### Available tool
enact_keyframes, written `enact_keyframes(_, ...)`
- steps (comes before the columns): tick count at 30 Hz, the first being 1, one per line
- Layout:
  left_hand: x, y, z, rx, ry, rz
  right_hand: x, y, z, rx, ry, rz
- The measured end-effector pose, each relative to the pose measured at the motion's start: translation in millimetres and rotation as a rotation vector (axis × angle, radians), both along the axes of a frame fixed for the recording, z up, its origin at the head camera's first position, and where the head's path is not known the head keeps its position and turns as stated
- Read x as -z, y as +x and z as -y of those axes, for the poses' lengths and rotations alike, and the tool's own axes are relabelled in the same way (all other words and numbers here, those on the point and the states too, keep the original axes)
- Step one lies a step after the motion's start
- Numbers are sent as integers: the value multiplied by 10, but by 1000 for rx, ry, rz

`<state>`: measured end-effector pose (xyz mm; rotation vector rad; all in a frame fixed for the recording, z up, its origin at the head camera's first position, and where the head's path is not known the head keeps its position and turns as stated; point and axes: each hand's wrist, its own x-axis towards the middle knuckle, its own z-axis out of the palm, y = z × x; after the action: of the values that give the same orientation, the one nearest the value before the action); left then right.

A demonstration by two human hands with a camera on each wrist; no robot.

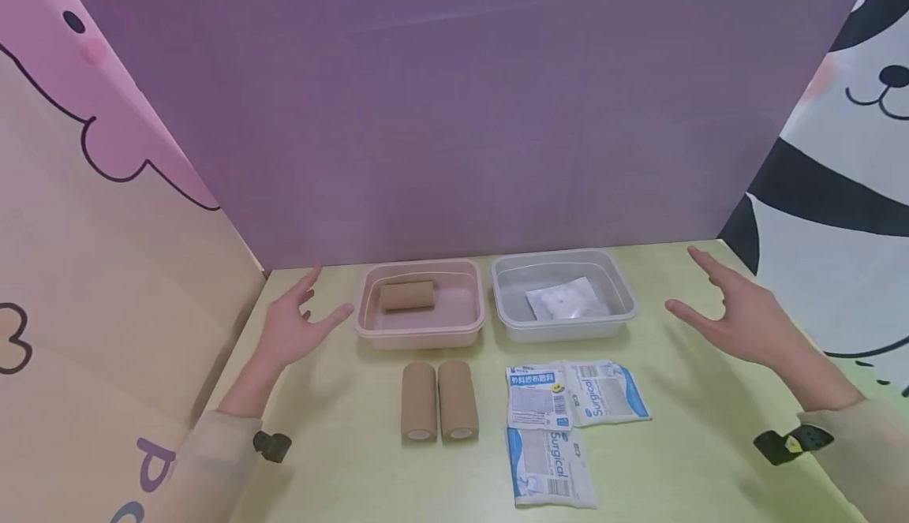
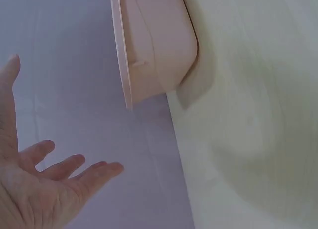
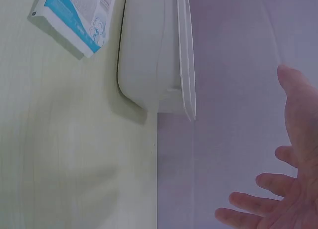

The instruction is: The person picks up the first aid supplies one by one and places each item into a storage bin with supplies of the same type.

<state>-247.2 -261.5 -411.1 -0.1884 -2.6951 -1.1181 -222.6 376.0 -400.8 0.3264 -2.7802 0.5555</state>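
Observation:
My left hand (image 1: 294, 326) is held over the table at the left, fingers spread and holding nothing. Nearest to it is a pink plastic tub (image 1: 426, 335) with one tan bandage roll (image 1: 408, 296) lying inside. On the other side, my right hand (image 1: 746, 314) hovers with thumb and fingers apart, also holding nothing. It is nearest to a white tub (image 1: 568, 329), which contains a white packet (image 1: 566, 300). Two more tan rolls (image 1: 419, 401) lie side by side in front of the pink tub. Three gauze packets (image 1: 607, 393), printed blue and white, lie before the white tub.
A purple panel (image 1: 469, 113) rises behind the tubs at the table's back edge. Side panels with cartoon figures stand at left (image 1: 106, 255) and right (image 1: 838, 184). The pale yellow table (image 1: 355, 468) carries everything. Each wrist wears a dark strapped device (image 1: 273, 446).

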Motion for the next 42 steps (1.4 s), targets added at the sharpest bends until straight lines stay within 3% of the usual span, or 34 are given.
enact_keyframes(9,126,-86,-162,28,94,38,-19,-1,127,-44,-23,-54)
enact_keyframes(19,236,-198,-319,90,204,118,-117,13,350,-29,-113,-70)
enact_keyframes(31,371,-243,-367,54,204,186,-191,33,642,-120,-129,-151)
enact_keyframes(42,476,-260,-367,60,219,214,-233,40,951,-184,-168,-123)
